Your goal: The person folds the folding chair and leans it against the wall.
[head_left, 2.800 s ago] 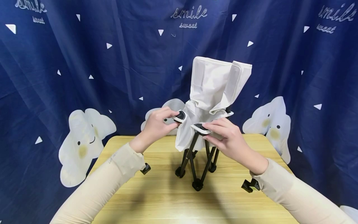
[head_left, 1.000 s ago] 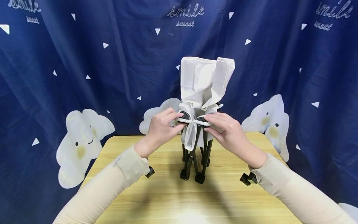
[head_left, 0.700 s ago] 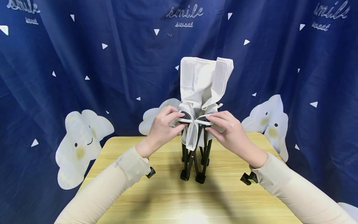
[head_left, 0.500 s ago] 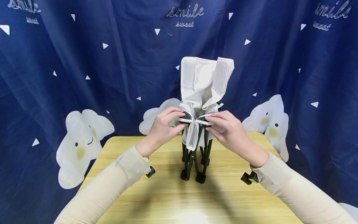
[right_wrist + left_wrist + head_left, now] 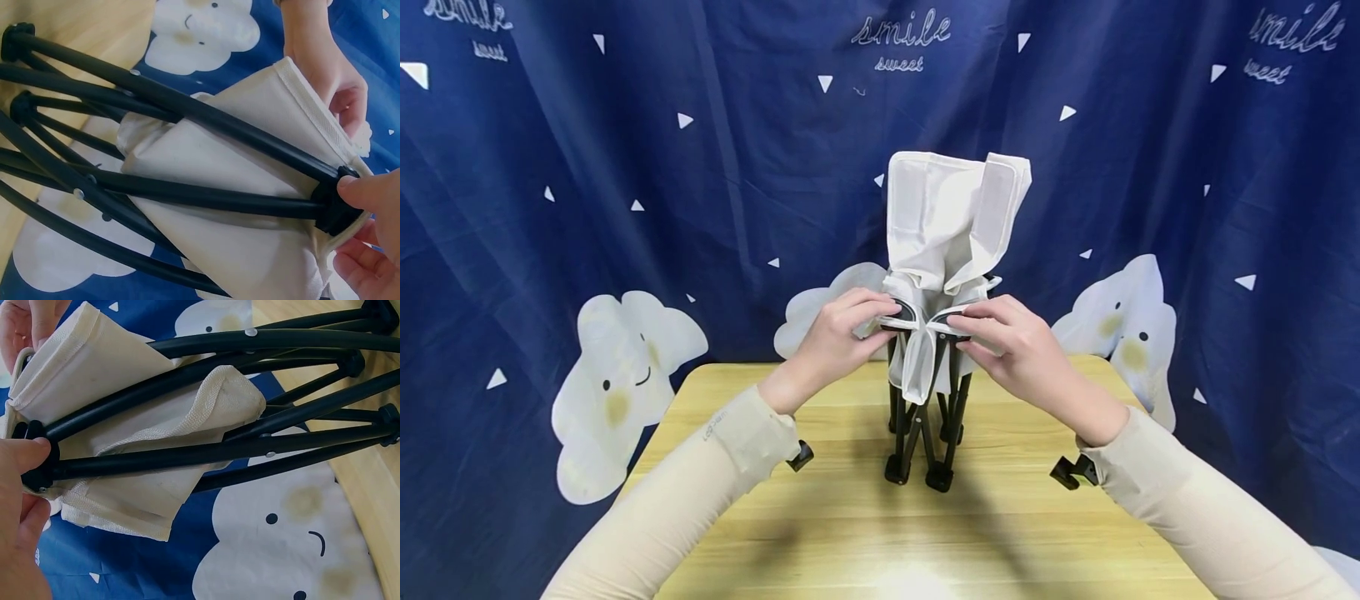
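Observation:
A small folding chair with white fabric (image 5: pixel 917 196) and black tube legs (image 5: pixel 958 417) stands folded narrow on the table. Its backrest rises behind the two front corners, which nearly meet. My left hand (image 5: pixel 838 333) pinches the black plastic piece at the left front corner, thumb below and fingertips on top. At the right front corner, my right hand (image 5: pixel 1015 342) pinches the matching black piece the same way. In the left wrist view, the crossed legs (image 5: pixel 206 450) run off to the right and the seat cloth (image 5: pixel 131 506) bunches between them. The right wrist view shows my thumb against the corner joint (image 5: pixel 334 206).
The light wooden table (image 5: pixel 820 533) lies under the chair, its back edge just behind the legs. A dark blue curtain (image 5: pixel 760 167) with white clouds and triangles hangs behind it. A black wrist-camera mount shows at the left cuff (image 5: pixel 801 456) and the right cuff (image 5: pixel 1075 472).
Since the earliest frame, the two front corners have come together, the legs have drawn closer, and the chair has shifted left and turned to face front. Over the last second almost nothing has moved.

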Demonstrator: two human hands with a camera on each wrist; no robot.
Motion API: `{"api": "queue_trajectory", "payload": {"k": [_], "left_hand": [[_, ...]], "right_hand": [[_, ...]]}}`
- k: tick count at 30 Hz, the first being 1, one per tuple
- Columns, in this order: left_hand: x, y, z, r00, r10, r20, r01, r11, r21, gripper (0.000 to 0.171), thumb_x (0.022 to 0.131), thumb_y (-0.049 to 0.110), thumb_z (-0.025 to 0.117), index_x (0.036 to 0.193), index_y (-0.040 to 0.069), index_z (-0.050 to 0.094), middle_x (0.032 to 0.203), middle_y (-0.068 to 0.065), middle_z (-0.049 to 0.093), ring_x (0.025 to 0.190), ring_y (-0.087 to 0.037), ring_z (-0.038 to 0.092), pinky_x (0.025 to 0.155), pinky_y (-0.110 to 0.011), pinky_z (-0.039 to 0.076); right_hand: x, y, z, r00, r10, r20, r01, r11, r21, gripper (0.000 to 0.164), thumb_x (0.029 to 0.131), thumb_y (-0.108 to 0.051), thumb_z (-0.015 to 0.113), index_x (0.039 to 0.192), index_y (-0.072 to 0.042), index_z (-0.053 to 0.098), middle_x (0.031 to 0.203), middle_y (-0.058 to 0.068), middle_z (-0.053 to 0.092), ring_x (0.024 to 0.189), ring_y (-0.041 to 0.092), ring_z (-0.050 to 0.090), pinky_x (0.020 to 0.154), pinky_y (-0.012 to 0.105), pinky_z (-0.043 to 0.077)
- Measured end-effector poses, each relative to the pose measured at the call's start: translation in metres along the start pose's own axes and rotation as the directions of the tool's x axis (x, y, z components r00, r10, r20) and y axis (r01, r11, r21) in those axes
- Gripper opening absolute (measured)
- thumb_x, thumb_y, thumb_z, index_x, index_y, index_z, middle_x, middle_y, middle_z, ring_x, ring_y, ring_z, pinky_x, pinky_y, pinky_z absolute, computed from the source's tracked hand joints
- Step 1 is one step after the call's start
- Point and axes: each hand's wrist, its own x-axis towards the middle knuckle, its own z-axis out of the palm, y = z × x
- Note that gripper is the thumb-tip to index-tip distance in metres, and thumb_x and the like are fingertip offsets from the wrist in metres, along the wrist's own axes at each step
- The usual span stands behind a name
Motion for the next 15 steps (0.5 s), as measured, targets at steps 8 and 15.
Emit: {"api": "queue_trajectory", "payload": {"k": [8,15], "left_hand": [[0.002,-0.003,0.000,1.000,0.025,-0.007,-0.025,1.000,0.006,0.034,0.076,-0.007,0.093,0.107,-0.002,0.082,0.103,-0.016,0.080,0.099,-0.032,0.077,0.091,-0.044,0.066],[0.004,-0.002,0.002,1.000,0.028,-0.002,-0.028,0.999,0.026,0.033,0.075,-0.004,0.095,0.106,0.000,0.083,0.100,-0.014,0.080,0.094,-0.029,0.076,0.086,-0.042,0.066]], "right_hand": [[0.001,0.010,-0.003,0.997,-0.062,0.040,0.062,0.998,0.014,0.046,0.075,0.012,0.087,0.116,-0.006,0.082,0.103,0.015,0.075,0.088,0.029,0.067,0.067,0.037,0.055],[-0.002,0.020,0.002,0.996,-0.087,-0.001,0.087,0.996,0.035,0.046,0.072,0.015,0.086,0.114,-0.006,0.083,0.100,0.016,0.076,0.083,0.028,0.068,0.063,0.035,0.053]]}}
